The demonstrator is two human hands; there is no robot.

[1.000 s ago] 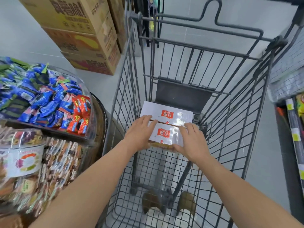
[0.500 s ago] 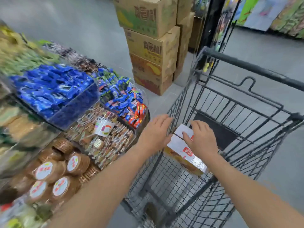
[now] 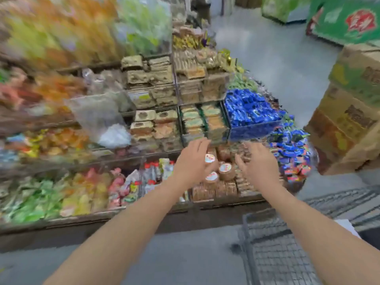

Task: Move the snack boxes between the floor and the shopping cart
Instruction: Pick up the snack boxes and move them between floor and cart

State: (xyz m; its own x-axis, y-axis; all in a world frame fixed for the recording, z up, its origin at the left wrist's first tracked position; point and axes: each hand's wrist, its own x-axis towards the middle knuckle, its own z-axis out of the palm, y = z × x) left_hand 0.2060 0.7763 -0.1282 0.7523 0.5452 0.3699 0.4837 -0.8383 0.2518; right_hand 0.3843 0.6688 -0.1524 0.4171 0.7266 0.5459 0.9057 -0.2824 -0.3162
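Note:
The frame is blurred by motion. My left hand (image 3: 192, 161) and my right hand (image 3: 258, 166) are stretched out in front of me with loosely spread fingers, and neither holds anything. They hover in the air in front of the candy stand. The wire shopping cart (image 3: 273, 247) shows only as a corner at the lower right. A white box corner (image 3: 347, 225) peeks out behind my right forearm, above the cart's mesh.
A tiered stand of snacks fills the left and middle, with a bin of blue candies (image 3: 250, 112) and round lidded tubs (image 3: 225, 171). Stacked brown cartons (image 3: 349, 112) stand at the right. Grey floor (image 3: 277, 54) runs behind and below.
Both hands have let go of the white snack box in the cart and lifted away. The view has swung left, from the cart to the candy stand.

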